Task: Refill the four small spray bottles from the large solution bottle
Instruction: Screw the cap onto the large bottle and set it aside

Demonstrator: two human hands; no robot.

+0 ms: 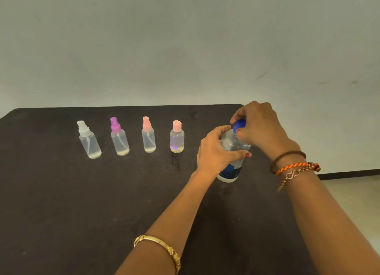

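Note:
The large clear solution bottle (234, 149) with a blue label stands upright at the right of the dark table (82, 202). My left hand (216, 151) grips its body. My right hand (261, 124) curls over its blue cap (239, 125) from above. To the left stand the small bottles in a row, all capped, each with a little liquid at the bottom: a white-topped spray bottle (89, 141), a purple-topped one (119, 138), a pink-topped one (148, 136) and a pink flip-cap bottle (177, 138).
A plain pale wall (185, 48) rises right behind the table's far edge. The table's right edge runs close beside the large bottle, with light floor (353, 188) beyond it. Bracelets sit on both wrists.

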